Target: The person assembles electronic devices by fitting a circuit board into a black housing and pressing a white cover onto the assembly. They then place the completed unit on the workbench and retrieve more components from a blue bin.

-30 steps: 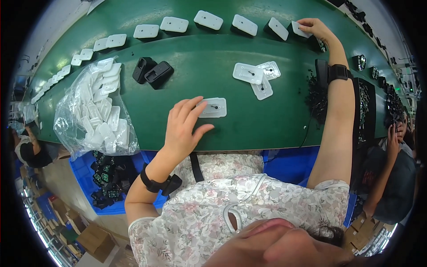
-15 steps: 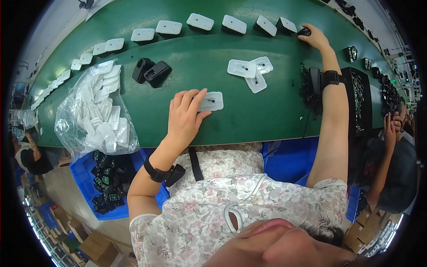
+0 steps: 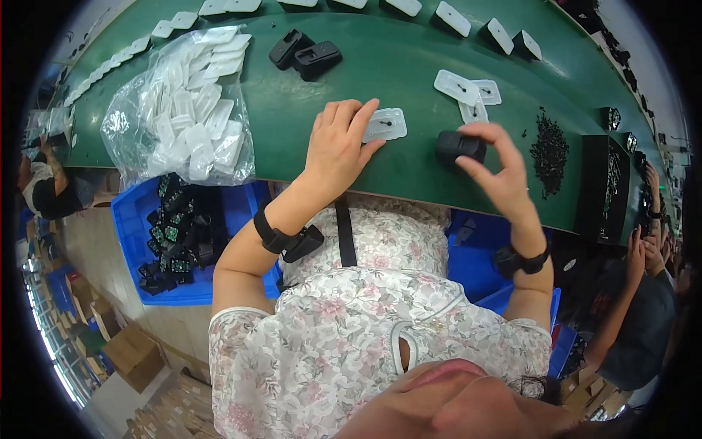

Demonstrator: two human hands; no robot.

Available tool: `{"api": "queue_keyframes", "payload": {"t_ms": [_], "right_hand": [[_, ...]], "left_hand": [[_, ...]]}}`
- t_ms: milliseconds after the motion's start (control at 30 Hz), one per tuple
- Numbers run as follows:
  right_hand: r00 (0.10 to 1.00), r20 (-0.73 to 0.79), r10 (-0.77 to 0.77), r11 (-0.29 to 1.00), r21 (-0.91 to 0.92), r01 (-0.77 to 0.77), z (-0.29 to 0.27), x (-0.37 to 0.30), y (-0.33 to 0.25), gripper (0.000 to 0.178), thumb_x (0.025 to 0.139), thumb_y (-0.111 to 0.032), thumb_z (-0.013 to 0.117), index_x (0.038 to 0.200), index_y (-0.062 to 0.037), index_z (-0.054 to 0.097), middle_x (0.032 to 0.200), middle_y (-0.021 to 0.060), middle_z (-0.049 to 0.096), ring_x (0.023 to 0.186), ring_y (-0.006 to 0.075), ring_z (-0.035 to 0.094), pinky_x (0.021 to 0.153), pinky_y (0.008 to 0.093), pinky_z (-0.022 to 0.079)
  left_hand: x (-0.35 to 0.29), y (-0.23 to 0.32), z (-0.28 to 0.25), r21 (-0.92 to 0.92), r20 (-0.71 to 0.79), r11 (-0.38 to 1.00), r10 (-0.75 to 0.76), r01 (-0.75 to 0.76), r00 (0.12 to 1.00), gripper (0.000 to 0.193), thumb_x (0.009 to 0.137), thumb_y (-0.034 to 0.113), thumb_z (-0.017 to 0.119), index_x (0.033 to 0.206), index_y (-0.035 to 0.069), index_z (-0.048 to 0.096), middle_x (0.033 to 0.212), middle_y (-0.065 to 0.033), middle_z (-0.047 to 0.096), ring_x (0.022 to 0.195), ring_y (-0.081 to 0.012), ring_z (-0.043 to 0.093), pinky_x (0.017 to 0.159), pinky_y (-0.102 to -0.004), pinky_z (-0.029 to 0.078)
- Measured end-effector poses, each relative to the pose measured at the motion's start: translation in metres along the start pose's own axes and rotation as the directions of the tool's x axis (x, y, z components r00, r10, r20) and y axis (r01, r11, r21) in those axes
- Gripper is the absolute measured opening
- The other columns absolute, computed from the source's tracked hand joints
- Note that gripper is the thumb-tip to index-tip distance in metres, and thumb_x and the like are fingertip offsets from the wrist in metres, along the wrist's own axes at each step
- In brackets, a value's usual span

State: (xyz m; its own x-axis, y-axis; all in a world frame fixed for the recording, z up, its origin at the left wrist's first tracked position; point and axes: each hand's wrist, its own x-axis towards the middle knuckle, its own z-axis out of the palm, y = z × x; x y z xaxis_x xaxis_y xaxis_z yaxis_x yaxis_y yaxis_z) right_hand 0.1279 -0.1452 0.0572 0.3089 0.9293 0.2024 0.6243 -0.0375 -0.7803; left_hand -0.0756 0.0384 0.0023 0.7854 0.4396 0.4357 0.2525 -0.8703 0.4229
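Note:
My left hand [image 3: 340, 139] is at the left end of a white plastic cover plate [image 3: 387, 125] lying on the green table. Its thumb and index finger frame that end, and a small dark part lies in the plate's middle. Between thumb and fingers my right hand [image 3: 504, 172] grips a black plastic housing [image 3: 459, 148], just right of the plate and near the table's front edge. Beyond that hand, several more white plates [image 3: 457, 86] overlap in a loose pile. Two black housings [image 3: 319, 60] rest together past my left hand.
A clear bag of white plates [image 3: 197, 110] sits at left, above a blue bin [image 3: 157, 289] of dark parts. Small black pieces [image 3: 548, 150] are heaped at right, beside a black tray [image 3: 603, 186]. White-topped black housings [image 3: 451, 19] line the far side. Another person [image 3: 643, 314] works at right.
My right hand has come back from the far row towards me, bringing a black housing with it. My left hand remains at the white plate. The whole view has shifted.

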Motion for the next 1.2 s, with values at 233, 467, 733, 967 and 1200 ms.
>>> {"api": "queue_keyframes", "payload": {"t_ms": [233, 467, 733, 967, 1200], "right_hand": [[0.996, -0.086, -0.013, 0.938, -0.346, -0.017, 0.017, -0.03, -0.001, 0.036, 0.077, 0.0, 0.07, 0.111, -0.0016, 0.061, 0.111, 0.013, 0.063, 0.103, 0.028, 0.059, 0.091, 0.0345, 0.046], [0.966, -0.147, -0.213, 0.952, -0.252, 0.171, 0.046, 0.009, -0.021, 0.038, 0.075, -0.001, 0.072, 0.112, -0.0027, 0.064, 0.11, 0.0115, 0.065, 0.101, 0.0273, 0.061, 0.09, 0.034, 0.046], [0.955, -0.003, -0.295, 0.916, -0.286, 0.282, 0.066, 0.044, -0.018, 0.036, 0.074, -0.006, 0.072, 0.109, -0.0047, 0.064, 0.106, 0.0095, 0.066, 0.098, 0.0275, 0.06, 0.085, 0.0358, 0.049], [0.966, 0.102, -0.239, 0.933, -0.25, 0.258, 0.069, 0.048, -0.016, 0.039, 0.074, -0.003, 0.072, 0.112, -0.0037, 0.064, 0.11, 0.0104, 0.065, 0.1, 0.0278, 0.06, 0.086, 0.035, 0.049], [0.96, 0.087, -0.266, 0.902, -0.328, 0.28, 0.07, 0.046, -0.011, 0.04, 0.073, -0.002, 0.071, 0.112, -0.0047, 0.064, 0.111, 0.0098, 0.064, 0.1, 0.0284, 0.06, 0.084, 0.0352, 0.049]], "left_hand": [[-0.006, 0.0, 0.001, -0.027, 0.032, 0.995, 0.093, -0.092, 0.995, 0.057, 0.072, 0.013, 0.073, 0.125, 0.006, 0.051, 0.112, -0.0086, 0.055, 0.105, -0.0279, 0.051, 0.089, -0.0395, 0.041], [-0.005, -0.009, 0.004, -0.342, -0.116, 0.934, 0.063, -0.099, 0.991, 0.05, 0.077, -0.001, 0.062, 0.126, 0.007, 0.054, 0.123, -0.0113, 0.058, 0.115, -0.0297, 0.052, 0.096, -0.0391, 0.041], [-0.017, -0.02, -0.004, -0.242, -0.034, 0.961, 0.126, -0.131, 0.991, 0.058, 0.076, -0.012, 0.046, 0.129, 0.009, 0.054, 0.136, -0.0057, 0.053, 0.127, -0.0269, 0.048, 0.101, -0.0387, 0.039], [-0.019, -0.022, -0.008, -0.15, 0.06, 0.979, 0.149, -0.139, 0.987, 0.056, 0.078, -0.009, 0.047, 0.131, 0.009, 0.054, 0.137, -0.0049, 0.052, 0.127, -0.0256, 0.049, 0.099, -0.0382, 0.04], [-0.01, -0.017, -0.014, -0.036, 0.082, 0.974, 0.227, -0.224, 0.971, 0.052, 0.078, -0.001, 0.054, 0.129, 0.005, 0.054, 0.135, -0.0087, 0.053, 0.122, -0.0255, 0.053, 0.094, -0.0366, 0.044]]}}
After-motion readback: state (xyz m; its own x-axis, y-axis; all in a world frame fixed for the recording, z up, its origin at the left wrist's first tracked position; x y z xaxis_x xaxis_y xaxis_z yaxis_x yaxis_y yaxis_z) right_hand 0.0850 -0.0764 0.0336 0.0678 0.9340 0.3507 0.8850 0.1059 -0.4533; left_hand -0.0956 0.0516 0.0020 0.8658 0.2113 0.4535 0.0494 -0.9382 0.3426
